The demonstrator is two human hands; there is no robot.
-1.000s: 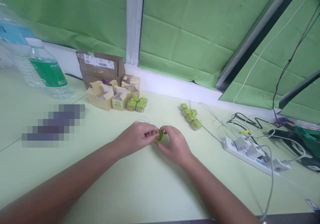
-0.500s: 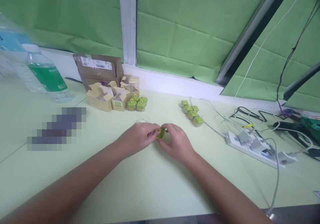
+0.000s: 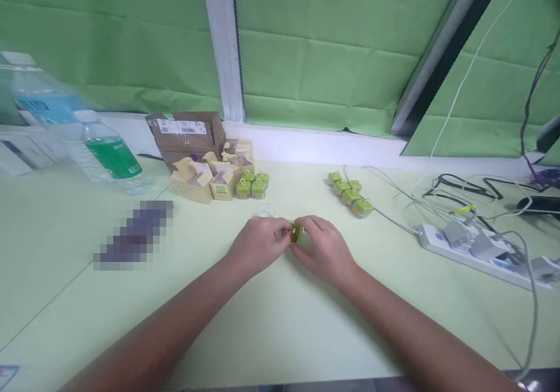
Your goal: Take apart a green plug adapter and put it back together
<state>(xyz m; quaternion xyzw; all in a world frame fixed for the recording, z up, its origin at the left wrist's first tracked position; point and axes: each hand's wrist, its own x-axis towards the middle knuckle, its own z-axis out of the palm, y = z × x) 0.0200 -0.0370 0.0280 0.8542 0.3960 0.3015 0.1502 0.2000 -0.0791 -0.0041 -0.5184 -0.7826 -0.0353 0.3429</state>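
Note:
Near the middle of the pale table (image 3: 271, 316), my right hand (image 3: 326, 249) grips a small green lid (image 3: 297, 233) between thumb and fingers. My left hand (image 3: 260, 243) is pinched at the lid's left side; what lies between its fingertips is too small to tell. Just behind my left hand rests a clear plastic piece (image 3: 265, 210). Several small clear containers with green looped lids (image 3: 258, 188) stand in a cluster beyond it. More of these green-lidded containers (image 3: 350, 196) form a slanting group at the right.
Opened small cardboard boxes (image 3: 199, 185) and a larger brown box (image 3: 188, 138) stand at the back left, beside water bottles (image 3: 116, 156). A blurred dark object (image 3: 135, 234) lies at left. At right are a power strip (image 3: 476, 258) and tangled cables.
The view has shifted, so the scene sits further right in the picture. Both hands remain together at the green lid, which appears turned slightly.

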